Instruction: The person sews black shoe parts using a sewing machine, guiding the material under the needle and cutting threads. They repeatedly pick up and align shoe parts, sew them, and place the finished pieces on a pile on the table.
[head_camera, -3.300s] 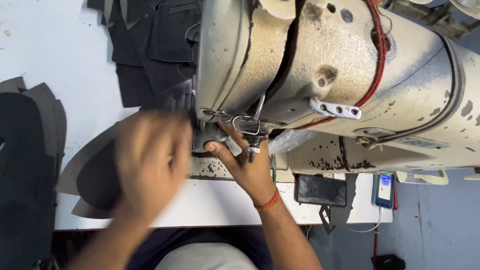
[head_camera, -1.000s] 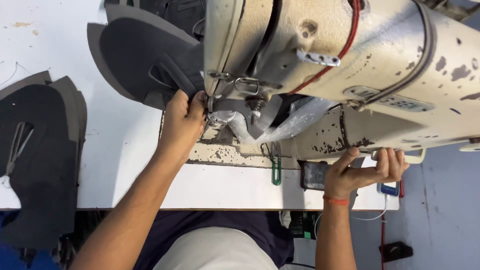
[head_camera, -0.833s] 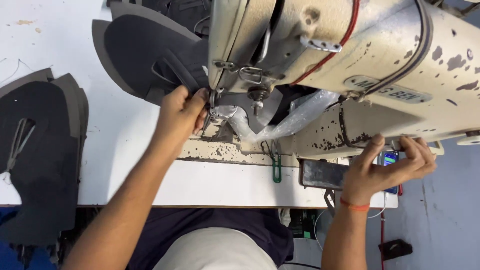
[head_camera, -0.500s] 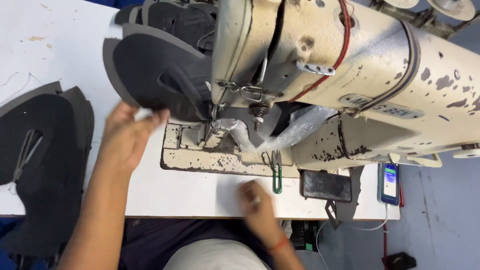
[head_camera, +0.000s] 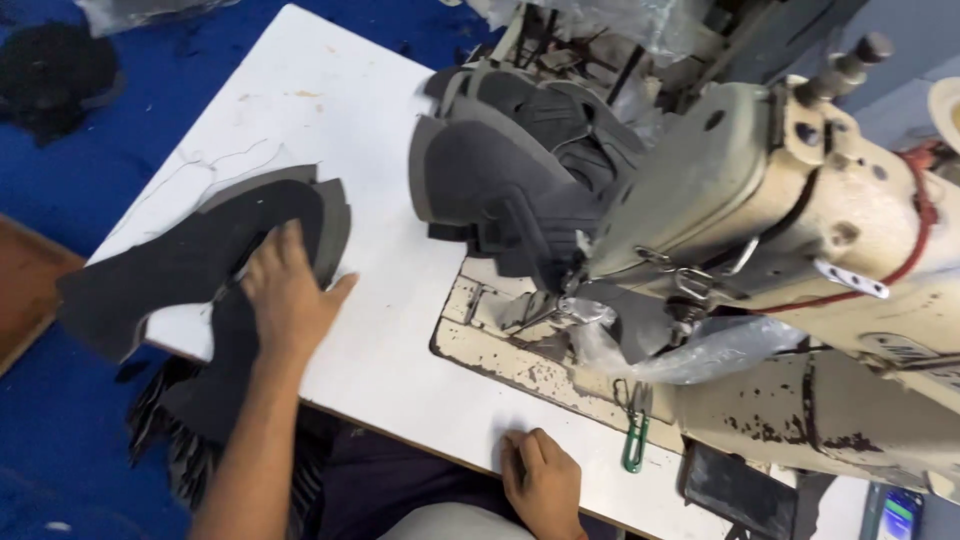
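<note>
My left hand (head_camera: 288, 292) lies flat, fingers spread, on a stack of dark grey cut fabric pieces (head_camera: 190, 260) at the left side of the white table (head_camera: 330, 150). My right hand (head_camera: 540, 480) rests at the table's near edge with fingers curled and nothing in it. A cream, worn sewing machine (head_camera: 800, 260) stands to the right. A second pile of dark grey pieces (head_camera: 510, 180) sits behind its needle area.
A clear plastic sheet (head_camera: 690, 350) hangs below the machine head. A green clip (head_camera: 634, 440) lies on the chipped machine bed (head_camera: 500, 350). Blue floor (head_camera: 60, 420) lies to the left, with a dark bundle (head_camera: 55, 65) at the far left. A phone (head_camera: 895, 512) shows at bottom right.
My left hand left the needle area and moved left onto the fabric stack. My right hand came off the machine's right side to the table's near edge. The view swung left.
</note>
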